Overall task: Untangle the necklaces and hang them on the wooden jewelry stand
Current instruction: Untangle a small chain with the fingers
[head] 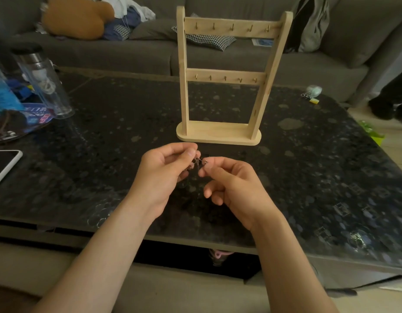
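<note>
A small tangle of thin necklace chains point(197, 161) hangs between my two hands, just above the dark speckled table point(308, 154). My left hand point(166, 170) pinches the tangle from the left with thumb and fingertips. From the right, my right hand point(229, 179) pinches it with thumb and forefinger, its other fingers curled. The wooden jewelry stand point(227, 75) rises upright right behind my hands, with two crossbars of small brass hooks. All the hooks are bare. The chains are thin and blurred, so I cannot tell single strands apart.
A clear bottle point(46, 84) with a dark cap, a blue packet and a round tray stand at the table's left. A phone point(3, 166) lies at the left edge. Small trinkets point(312, 92) sit at the far right corner. A grey sofa with cushions runs behind.
</note>
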### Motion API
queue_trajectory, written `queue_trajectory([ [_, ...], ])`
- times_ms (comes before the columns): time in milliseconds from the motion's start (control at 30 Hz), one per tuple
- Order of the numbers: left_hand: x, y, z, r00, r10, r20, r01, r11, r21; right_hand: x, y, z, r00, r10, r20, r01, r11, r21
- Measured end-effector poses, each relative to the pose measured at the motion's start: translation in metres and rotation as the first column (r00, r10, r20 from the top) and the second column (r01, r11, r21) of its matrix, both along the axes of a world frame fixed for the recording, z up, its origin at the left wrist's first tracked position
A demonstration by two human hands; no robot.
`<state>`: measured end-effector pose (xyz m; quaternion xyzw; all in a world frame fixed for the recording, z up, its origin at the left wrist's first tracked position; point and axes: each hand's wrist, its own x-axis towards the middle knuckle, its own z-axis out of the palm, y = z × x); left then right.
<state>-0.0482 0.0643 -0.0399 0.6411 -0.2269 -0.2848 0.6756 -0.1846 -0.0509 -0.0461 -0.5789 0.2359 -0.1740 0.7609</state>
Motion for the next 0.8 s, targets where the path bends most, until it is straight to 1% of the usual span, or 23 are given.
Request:
queue_trajectory([
  [67, 0.003, 0.002, 0.000, 1.000, -0.011, 0.015, 0.010, 1.000, 0.012, 0.000, 0.001, 0.000, 1.000, -0.005, 0.017, 0.005, 1.000, -0.009],
  [167, 0.005, 0.004, -0.001, 0.996, -0.020, 0.084, 0.014, 0.998, 0.067, 0.001, 0.001, 0.000, 1.000, -0.007, 0.006, 0.007, 1.000, 0.001],
  [300, 0.003, 0.002, -0.003, 0.988, 0.006, 0.152, -0.024, 0.993, 0.112, 0.003, 0.002, 0.002, 1.000, 0.005, 0.021, -0.007, 0.994, 0.109],
  [367, 0.001, 0.002, -0.004, 0.987, 0.022, 0.161, -0.039, 0.994, 0.104, 0.003, 0.002, 0.003, 1.000, 0.001, 0.031, -0.006, 0.985, 0.172],
  [467, -0.001, 0.001, -0.005, 0.983, 0.042, 0.178, -0.059, 0.994, 0.091, 0.002, 0.000, 0.002, 1.000, 0.007, 0.030, -0.012, 0.981, 0.192],
  [567, -0.001, 0.002, -0.005, 0.981, 0.038, 0.189, -0.055, 0.995, 0.085, 0.002, 0.000, 0.002, 1.000, -0.012, 0.008, 0.010, 0.987, 0.163],
  [800, -0.006, 0.000, -0.004, 0.977, -0.023, 0.211, 0.003, 0.995, 0.096, 0.004, 0.001, 0.001, 0.992, -0.097, -0.079, 0.092, 0.993, -0.067],
])
